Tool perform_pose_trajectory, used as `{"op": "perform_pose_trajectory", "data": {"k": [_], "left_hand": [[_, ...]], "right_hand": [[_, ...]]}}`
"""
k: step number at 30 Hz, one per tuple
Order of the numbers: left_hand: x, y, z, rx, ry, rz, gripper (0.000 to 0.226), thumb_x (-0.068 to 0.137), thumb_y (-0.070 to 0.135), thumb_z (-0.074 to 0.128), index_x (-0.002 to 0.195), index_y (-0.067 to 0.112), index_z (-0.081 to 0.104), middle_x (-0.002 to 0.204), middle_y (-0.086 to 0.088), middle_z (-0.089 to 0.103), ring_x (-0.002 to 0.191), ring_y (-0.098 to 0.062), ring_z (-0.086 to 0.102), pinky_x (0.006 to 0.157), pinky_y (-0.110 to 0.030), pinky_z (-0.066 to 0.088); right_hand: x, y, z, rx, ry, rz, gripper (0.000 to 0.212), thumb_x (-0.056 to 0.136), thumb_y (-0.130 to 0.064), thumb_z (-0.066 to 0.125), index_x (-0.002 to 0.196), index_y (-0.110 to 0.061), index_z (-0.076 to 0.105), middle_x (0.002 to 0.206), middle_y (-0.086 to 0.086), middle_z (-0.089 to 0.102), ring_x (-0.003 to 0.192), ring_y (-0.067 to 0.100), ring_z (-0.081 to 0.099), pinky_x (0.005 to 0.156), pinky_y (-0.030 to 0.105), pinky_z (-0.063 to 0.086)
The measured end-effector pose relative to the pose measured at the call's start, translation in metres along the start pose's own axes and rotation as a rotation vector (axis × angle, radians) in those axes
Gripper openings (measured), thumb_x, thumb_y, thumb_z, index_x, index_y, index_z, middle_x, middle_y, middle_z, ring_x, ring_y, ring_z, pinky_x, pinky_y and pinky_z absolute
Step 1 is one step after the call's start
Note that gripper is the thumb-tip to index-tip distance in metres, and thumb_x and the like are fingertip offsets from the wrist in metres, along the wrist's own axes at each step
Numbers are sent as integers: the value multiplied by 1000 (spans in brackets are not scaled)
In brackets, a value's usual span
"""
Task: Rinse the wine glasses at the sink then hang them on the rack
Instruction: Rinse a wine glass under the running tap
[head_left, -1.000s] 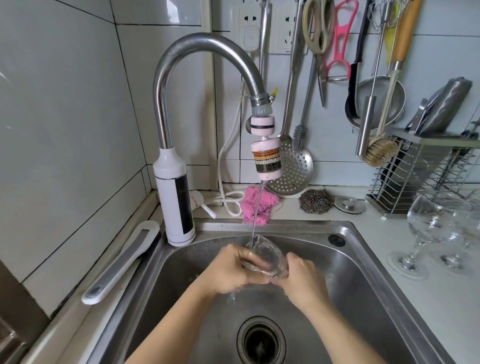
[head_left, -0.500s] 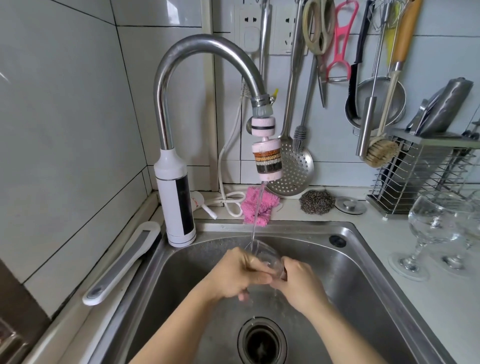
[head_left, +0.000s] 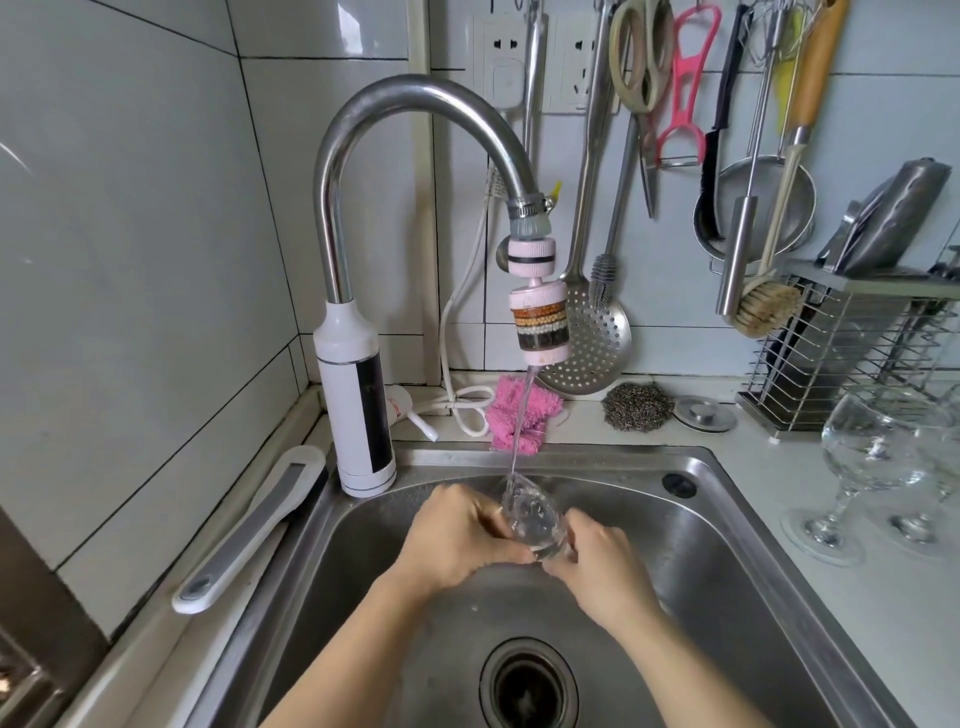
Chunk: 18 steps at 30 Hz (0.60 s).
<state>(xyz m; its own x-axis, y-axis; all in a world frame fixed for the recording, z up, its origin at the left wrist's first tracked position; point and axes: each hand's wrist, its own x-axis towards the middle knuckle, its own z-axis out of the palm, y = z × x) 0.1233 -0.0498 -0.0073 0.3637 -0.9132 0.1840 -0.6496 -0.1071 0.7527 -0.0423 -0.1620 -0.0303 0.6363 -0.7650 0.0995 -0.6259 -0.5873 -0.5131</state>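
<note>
Well within sink rim (head_left: 597, 451), wine glass (head_left: 527, 519)

Clear wine glass (head_left: 527, 522): held tilted over sink (head_left: 727, 519), water stream (head_left: 522, 415) striking bowl. Two further wine glasses (head_left: 878, 457): upright, side by side on counter (head_left: 769, 467), right of sink.

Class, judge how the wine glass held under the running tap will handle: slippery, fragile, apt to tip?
Probably slippery: water runs over the wine glass, and the left hand and right hand grip it. Likely fragile: thin clear glass above a steel sink. Set down, it may tip, judging by the tall-stemmed glasses on the counter.
</note>
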Motion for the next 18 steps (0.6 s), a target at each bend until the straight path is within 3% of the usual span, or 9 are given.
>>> {"op": "perform_pose_trajectory", "data": {"k": [3, 5, 8, 12, 16, 18], "left_hand": [[-5, 10, 6, -265, -211, -65, 26, 78, 57, 77, 98, 41, 81, 93, 13, 80, 45, -10, 61, 51, -26, 52], [-5, 10, 13, -334, -240, -86, 24, 94, 56, 62, 110, 42, 74, 102, 9, 79, 39, -17, 57, 45, -25, 51], [-3, 9, 10, -306, -233, -81, 16, 100, 38, 63, 104, 27, 75, 97, 2, 80, 44, -25, 58, 40, -25, 47], [-3, -1, -2, -304, -217, -116, 8, 86, 20, 82, 92, 25, 84, 86, -12, 78, 34, -12, 44, 39, -22, 40], [-2, 7, 8, -424, -324, -76, 18, 94, 25, 73, 107, 35, 80, 110, 7, 79, 37, -10, 57, 44, -18, 46], [-3, 8, 12, -410, -359, -65, 18, 94, 21, 74, 106, 33, 81, 110, 9, 79, 36, -8, 56, 44, -16, 46]], "right_hand": [[-2, -1, -1, 8, -17, -11, 24, 81, -30, 75, 92, -21, 56, 89, 1, 70, 87, 28, 66, 68, 37, 52], [-2, 0, -2, -15, -15, -14, 25, 81, -29, 75, 95, -22, 56, 93, 0, 71, 91, 28, 66, 69, 34, 51], [-3, 0, -4, -44, -9, 10, 26, 81, -30, 74, 91, -23, 51, 94, -2, 70, 92, 26, 65, 66, 34, 48], [-3, -1, -7, -61, 3, 33, 33, 81, -29, 75, 86, -26, 43, 93, -3, 68, 90, 25, 64, 63, 33, 43], [-3, -4, -5, 3, -53, 20, 29, 80, -22, 75, 89, -22, 47, 93, 0, 70, 91, 27, 66, 70, 35, 49], [-3, -4, -5, 12, -69, 5, 29, 80, -21, 75, 93, -18, 49, 95, 0, 70, 92, 27, 67, 72, 38, 52]]}}
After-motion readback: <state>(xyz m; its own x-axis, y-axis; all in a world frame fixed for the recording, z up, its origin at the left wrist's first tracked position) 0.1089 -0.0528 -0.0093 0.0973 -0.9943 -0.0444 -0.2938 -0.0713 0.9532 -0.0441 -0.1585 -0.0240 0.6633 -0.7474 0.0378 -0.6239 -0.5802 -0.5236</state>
